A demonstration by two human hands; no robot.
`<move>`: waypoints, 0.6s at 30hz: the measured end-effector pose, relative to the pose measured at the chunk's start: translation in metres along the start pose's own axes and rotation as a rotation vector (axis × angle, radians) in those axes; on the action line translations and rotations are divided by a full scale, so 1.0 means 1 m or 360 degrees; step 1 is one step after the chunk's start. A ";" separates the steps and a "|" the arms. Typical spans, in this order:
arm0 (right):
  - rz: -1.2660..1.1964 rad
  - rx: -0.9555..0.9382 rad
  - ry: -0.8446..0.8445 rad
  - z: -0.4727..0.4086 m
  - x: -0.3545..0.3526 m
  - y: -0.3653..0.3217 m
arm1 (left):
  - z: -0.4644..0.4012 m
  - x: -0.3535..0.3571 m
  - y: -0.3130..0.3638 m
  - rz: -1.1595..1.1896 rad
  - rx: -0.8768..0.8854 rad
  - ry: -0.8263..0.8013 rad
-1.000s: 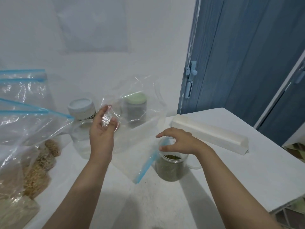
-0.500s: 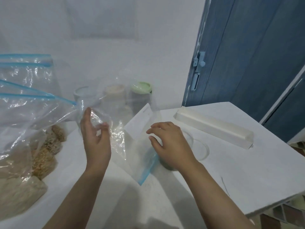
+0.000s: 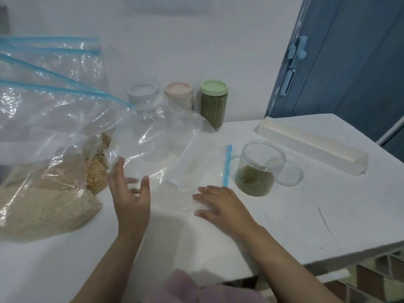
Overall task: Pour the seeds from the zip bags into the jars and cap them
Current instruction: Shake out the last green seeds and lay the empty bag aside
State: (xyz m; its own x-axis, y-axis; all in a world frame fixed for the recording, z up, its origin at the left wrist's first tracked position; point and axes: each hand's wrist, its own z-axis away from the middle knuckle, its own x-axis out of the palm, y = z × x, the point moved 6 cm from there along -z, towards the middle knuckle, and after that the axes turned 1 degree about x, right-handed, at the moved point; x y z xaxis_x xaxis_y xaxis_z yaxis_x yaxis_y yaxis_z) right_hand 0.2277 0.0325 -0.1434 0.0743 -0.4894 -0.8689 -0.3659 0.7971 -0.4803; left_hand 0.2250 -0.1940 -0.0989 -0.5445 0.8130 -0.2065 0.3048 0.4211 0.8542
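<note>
While right hand presses empty zip bag flat, left hand hovers, fingers spread.

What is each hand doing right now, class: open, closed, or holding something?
Left hand: open, fingers spread at the empty zip bag, gripping nothing.
Right hand: open, flat, pressing the bag's edge onto the table.
</note>
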 end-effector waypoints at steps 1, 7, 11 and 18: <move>-0.0008 -0.0063 0.0125 0.001 -0.004 -0.004 | 0.002 -0.004 -0.001 -0.0039 -0.0002 -0.0022; 0.0021 -0.0102 0.0817 0.005 -0.063 -0.040 | -0.008 -0.019 0.016 -0.0174 0.0111 -0.0233; -0.0150 -0.0124 0.0829 0.010 -0.114 -0.075 | -0.029 -0.029 0.028 -0.0206 0.0293 -0.0265; -0.0108 -0.0236 0.0545 0.013 -0.168 -0.096 | -0.067 -0.052 0.044 -0.0398 0.0427 0.0101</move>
State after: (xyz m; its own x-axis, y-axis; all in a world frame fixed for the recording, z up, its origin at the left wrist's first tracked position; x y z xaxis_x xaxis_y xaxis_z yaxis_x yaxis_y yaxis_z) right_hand 0.2627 0.0430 0.0468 -0.2024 -0.6494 -0.7330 -0.5027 0.7113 -0.4913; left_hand 0.2142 -0.2449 -0.0185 -0.6731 0.6483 -0.3559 0.3454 0.7010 0.6239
